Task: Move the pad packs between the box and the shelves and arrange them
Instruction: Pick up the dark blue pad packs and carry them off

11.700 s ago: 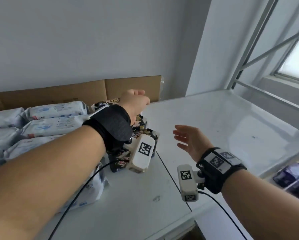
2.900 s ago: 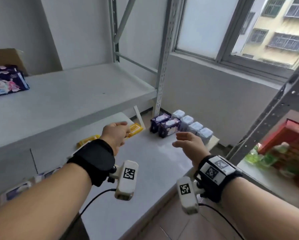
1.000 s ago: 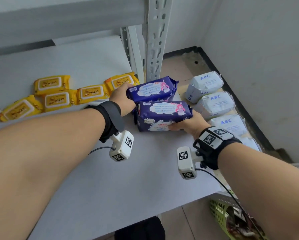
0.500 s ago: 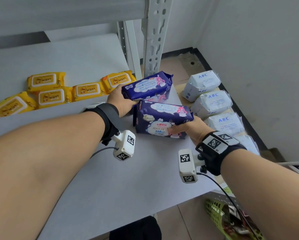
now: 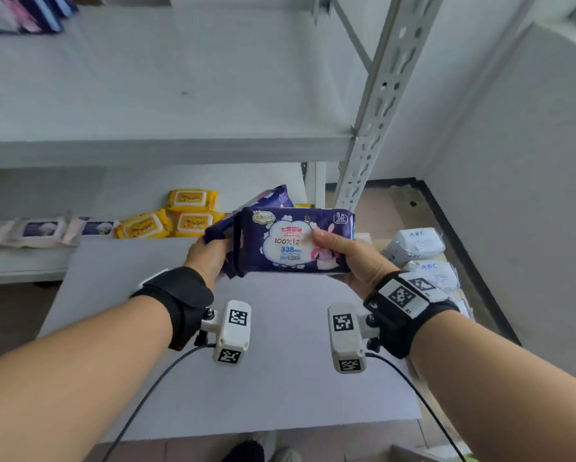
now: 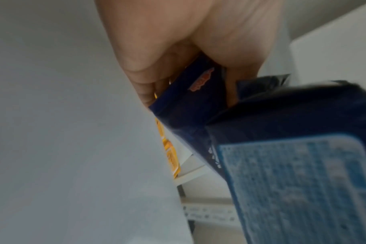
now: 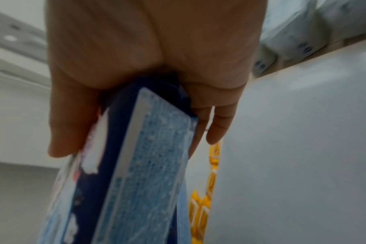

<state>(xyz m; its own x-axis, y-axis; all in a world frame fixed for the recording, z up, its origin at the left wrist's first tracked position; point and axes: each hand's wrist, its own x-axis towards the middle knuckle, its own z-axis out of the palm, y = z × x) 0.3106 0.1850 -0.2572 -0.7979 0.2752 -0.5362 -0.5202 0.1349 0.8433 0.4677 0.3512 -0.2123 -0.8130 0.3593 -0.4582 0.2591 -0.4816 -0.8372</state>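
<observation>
Head view: the right hand [image 5: 353,258] has a grip on a navy pad pack [image 5: 293,245], thumb across its printed front and fingers curled behind, while the left hand [image 5: 210,256] grips a second navy pack [image 5: 246,208] tucked partly behind the first. Half a second ago both packs sat low on the pale shelf board [image 5: 246,378]; now they are lifted clear of it and held together in the air in front of the person, the front pack turned face up toward the camera. The right wrist view shows the thumb [image 7: 71,115] on one face of the pack [image 7: 136,165] and the fingers on the other; the left wrist view shows the left hand [image 6: 188,41] closed round the end of its own pack [image 6: 190,105]. Behind the hands lie yellow wipes packs [image 5: 180,218] on the lower shelf, and white packs [image 5: 416,245] lie on the floor to the right. Above is an upper shelf [image 5: 163,95] with more dark packs [image 5: 20,15] at its far left corner. My reading: the pickup is done, and carrying the pair to the upper shelf is probably next.
</observation>
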